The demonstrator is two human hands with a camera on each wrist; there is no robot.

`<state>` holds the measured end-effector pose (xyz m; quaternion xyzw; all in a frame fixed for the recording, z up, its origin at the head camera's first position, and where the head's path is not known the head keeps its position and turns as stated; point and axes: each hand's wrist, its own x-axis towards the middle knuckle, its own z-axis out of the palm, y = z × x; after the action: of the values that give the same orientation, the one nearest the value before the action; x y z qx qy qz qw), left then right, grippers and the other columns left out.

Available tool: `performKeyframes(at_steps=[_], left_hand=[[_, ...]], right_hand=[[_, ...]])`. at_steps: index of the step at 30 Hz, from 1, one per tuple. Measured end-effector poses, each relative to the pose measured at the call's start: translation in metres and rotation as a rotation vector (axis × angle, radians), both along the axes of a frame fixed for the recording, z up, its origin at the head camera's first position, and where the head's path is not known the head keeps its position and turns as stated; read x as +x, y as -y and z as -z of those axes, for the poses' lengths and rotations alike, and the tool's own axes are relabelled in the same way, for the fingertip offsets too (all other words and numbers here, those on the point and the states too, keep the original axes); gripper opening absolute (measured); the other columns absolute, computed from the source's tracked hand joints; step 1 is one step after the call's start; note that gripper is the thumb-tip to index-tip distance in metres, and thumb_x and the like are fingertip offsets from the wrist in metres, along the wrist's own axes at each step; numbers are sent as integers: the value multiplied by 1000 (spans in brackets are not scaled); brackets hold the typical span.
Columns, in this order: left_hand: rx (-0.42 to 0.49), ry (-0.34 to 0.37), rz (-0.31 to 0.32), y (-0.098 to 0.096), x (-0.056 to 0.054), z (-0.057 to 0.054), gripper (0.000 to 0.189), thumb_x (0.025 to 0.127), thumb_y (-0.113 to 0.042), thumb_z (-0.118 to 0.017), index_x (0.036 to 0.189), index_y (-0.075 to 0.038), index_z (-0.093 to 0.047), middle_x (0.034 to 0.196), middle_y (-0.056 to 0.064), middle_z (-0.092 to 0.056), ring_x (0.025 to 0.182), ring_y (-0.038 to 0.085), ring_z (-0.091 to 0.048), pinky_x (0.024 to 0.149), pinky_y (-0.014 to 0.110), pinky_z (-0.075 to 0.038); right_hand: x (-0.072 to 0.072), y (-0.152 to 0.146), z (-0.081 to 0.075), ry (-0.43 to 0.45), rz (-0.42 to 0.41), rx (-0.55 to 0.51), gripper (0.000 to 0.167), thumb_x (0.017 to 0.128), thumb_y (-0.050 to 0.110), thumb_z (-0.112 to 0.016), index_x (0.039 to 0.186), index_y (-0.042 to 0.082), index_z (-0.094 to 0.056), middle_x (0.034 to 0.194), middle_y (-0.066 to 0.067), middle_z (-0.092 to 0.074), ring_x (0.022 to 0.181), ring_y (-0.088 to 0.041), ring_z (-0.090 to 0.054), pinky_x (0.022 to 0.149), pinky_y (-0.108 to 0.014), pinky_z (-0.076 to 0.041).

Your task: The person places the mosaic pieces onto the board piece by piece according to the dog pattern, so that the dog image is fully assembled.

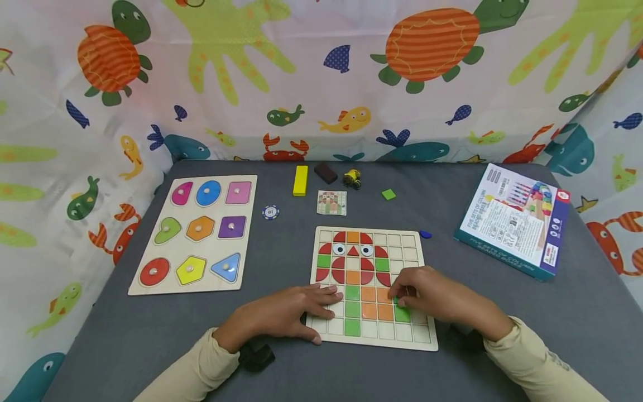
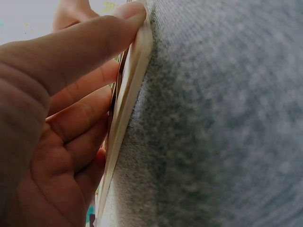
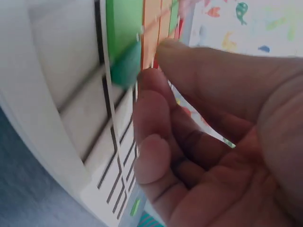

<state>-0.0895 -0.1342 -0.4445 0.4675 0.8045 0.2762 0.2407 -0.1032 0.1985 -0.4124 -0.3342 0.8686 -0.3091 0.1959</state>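
A wooden grid board lies on the table, with red, orange and green tiles set in a pattern with two eye pieces. My left hand rests on the board's lower left, fingers spread flat over its squares. In the left wrist view, the thumb lies along the board's edge. My right hand is over the right part of the grid, its thumb and fingertips pinching a small green tile. That tile sits tilted beside a green tile lying in the grid.
Left of the board is a shape puzzle with knobbed pieces. Behind it lie a pattern card, a yellow block, a brown block, a yellow-black toy, a poker chip and a green tile. A box is right.
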Motion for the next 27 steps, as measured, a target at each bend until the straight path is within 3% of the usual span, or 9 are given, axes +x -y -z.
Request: performKeyframes(at_steps=[7, 13, 19, 27], left_hand=[[-5, -5, 1, -1, 1, -2, 55, 87, -34, -74, 135, -14, -59, 151, -4, -39, 142, 15, -27, 110, 43, -31], [-3, -5, 2, -1, 4, -2, 55, 86, -34, -74, 135, -14, -60, 151, -4, -39, 142, 15, -28, 110, 41, -32], [-9, -27, 11, -2, 10, -1, 55, 86, -32, -74, 135, -12, -59, 151, -2, -39, 142, 16, -28, 110, 38, -32], [-37, -101, 43, -7, 8, 0, 58, 89, -36, -69, 139, -12, -54, 154, 0, -35, 144, 17, -23, 110, 35, -32]], right_hand=[[-38, -8, -5, -96, 114, -14, 19, 90, 2, -66, 108, 3, -72, 98, -1, -67, 81, -13, -56, 68, -29, -51], [-78, -12, -5, -154, 237, 4, 21, 93, 3, -64, 112, -1, -70, 103, -11, -66, 88, -23, -59, 73, -39, -51], [-113, -12, 1, -110, 316, -12, 26, 95, 4, -61, 118, -6, -65, 113, -20, -64, 99, -32, -60, 83, -48, -51], [-157, -4, 8, -71, 361, -26, 36, 95, 5, -61, 129, -4, -59, 126, -25, -56, 109, -38, -56, 90, -52, -47]])
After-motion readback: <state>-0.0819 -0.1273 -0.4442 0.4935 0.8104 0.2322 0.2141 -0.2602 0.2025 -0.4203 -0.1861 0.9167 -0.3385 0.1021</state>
